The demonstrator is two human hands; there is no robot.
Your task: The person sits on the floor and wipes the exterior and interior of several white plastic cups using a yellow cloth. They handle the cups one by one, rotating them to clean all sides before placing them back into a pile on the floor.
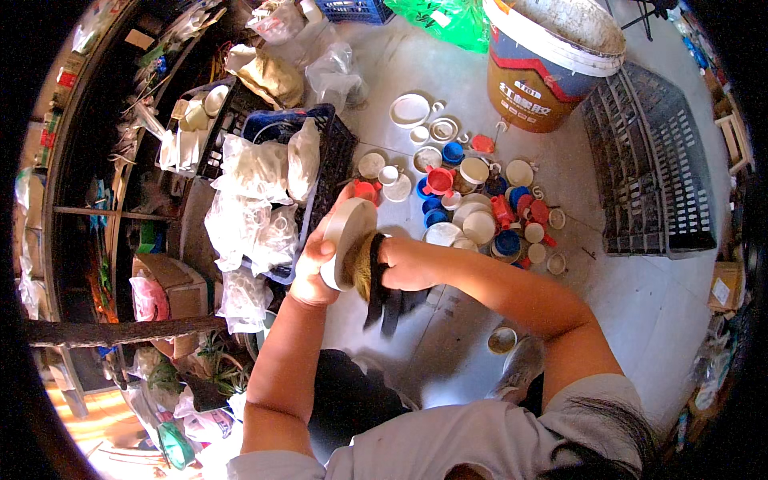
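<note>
My left hand (315,264) grips a round white plastic cap (348,240) by its rim, tilted on edge with its open side facing right. My right hand (405,264) is closed on a cloth (377,288), dark with a yellowish-brown part that presses into the cap. Beyond my hands, loose plastic fittings lie scattered on the floor: white discs such as one large disc (443,234), a red fitting (440,181), a blue cap (507,242) and a white ring (444,129). A small round cap (502,340) lies near my shoe.
A dark crate (327,162) holding bags of white fittings (252,168) stands at the left. A large bucket (528,84) stands at the upper right beside an upended grey crate (648,168). Shelving (84,210) lines the far left, with a cardboard box (174,288) before it.
</note>
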